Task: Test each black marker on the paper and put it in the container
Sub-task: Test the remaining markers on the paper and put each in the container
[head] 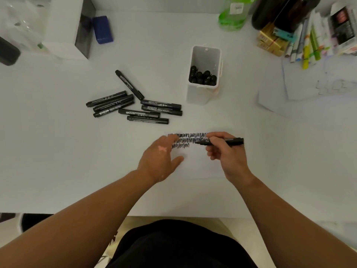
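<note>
On the white worktop (58, 151), right hand (228, 153) pinches a black marker (232, 141), tip over scribbled paper (195, 165); left hand (160, 157) lies spread beside it. Eight loose markers (161, 104) sit left of the container (197, 95), others stand inside. White barrel print unreadable.

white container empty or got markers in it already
Partly full. The white container stands upright with a cluster of black marker ends inside; bare inner wall shows above them.

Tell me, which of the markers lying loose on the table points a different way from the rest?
The rearmost marker: it slants steeply, while the other loose markers lie almost crosswise.
</note>
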